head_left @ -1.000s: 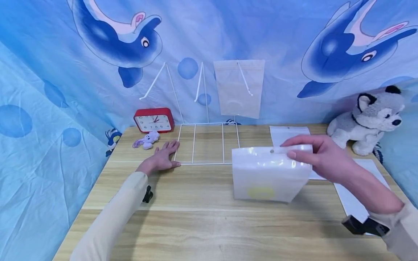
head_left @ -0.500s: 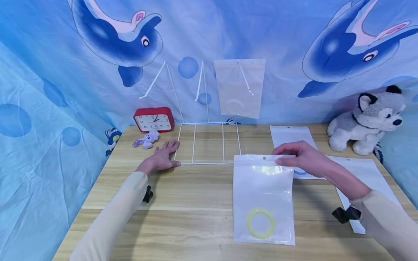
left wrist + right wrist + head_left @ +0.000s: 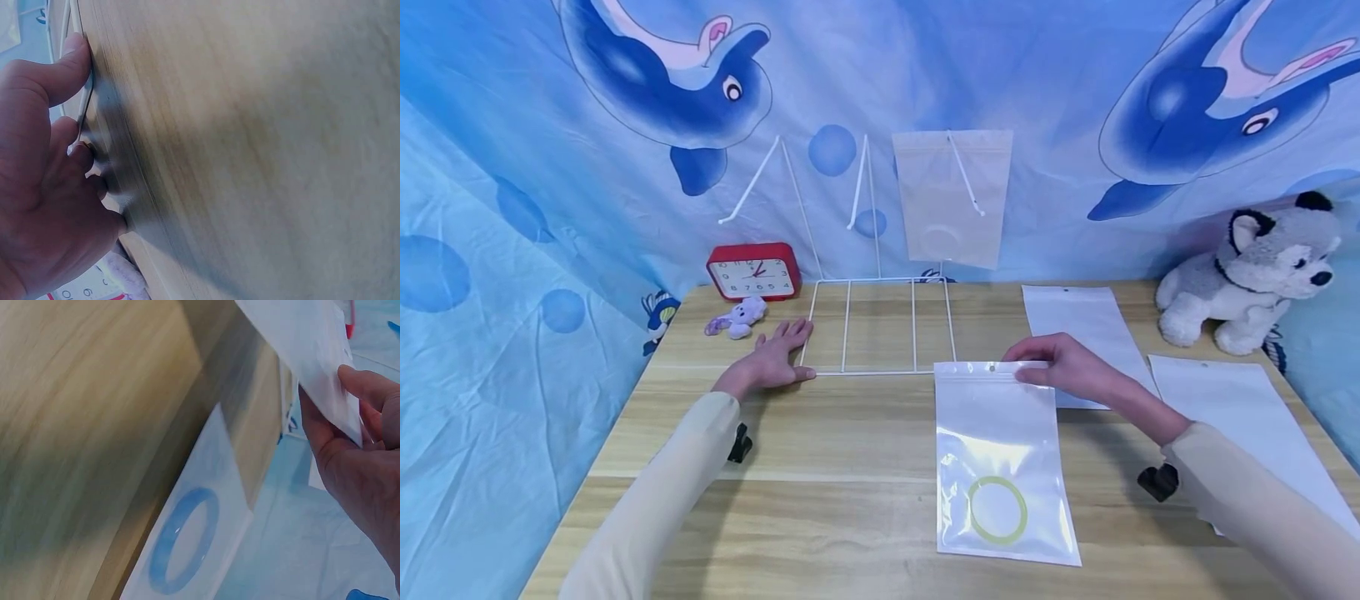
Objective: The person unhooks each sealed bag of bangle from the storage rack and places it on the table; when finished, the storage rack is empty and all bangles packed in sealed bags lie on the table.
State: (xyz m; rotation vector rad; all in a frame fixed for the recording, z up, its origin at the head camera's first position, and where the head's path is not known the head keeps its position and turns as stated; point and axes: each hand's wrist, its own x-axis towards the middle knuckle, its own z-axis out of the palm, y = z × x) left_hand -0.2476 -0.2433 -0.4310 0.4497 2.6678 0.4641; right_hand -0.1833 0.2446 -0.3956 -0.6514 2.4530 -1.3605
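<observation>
My right hand (image 3: pixel 1063 365) pinches the top right edge of a white zip bag (image 3: pixel 992 433) between thumb and fingers. A yellow ring (image 3: pixel 973 510) shows through its lower part, and a small hole sits at the top centre. In the right wrist view the bag (image 3: pixel 306 356) is gripped by its edge above the table. At the left, my left hand (image 3: pixel 771 358) rests with fingers spread on the table at the left side of a white wire rack (image 3: pixel 880 372). Its thumb touches the rack's front corner. On the rack's right prong hangs another bag (image 3: pixel 951 200).
Two more white bags (image 3: pixel 1075 321) (image 3: pixel 1240 417) lie on the table (image 3: pixel 820 517) at right; in the right wrist view a blue ring (image 3: pixel 164 547) shows in one. A husky plush (image 3: pixel 1247 275) sits back right. A red clock (image 3: pixel 754 272) and purple plush toy (image 3: pixel 741 317) stand back left.
My right hand has moved left and slightly down. The pinched bag has swung from tilted to facing the camera, its yellow ring now plain. My left hand stays put.
</observation>
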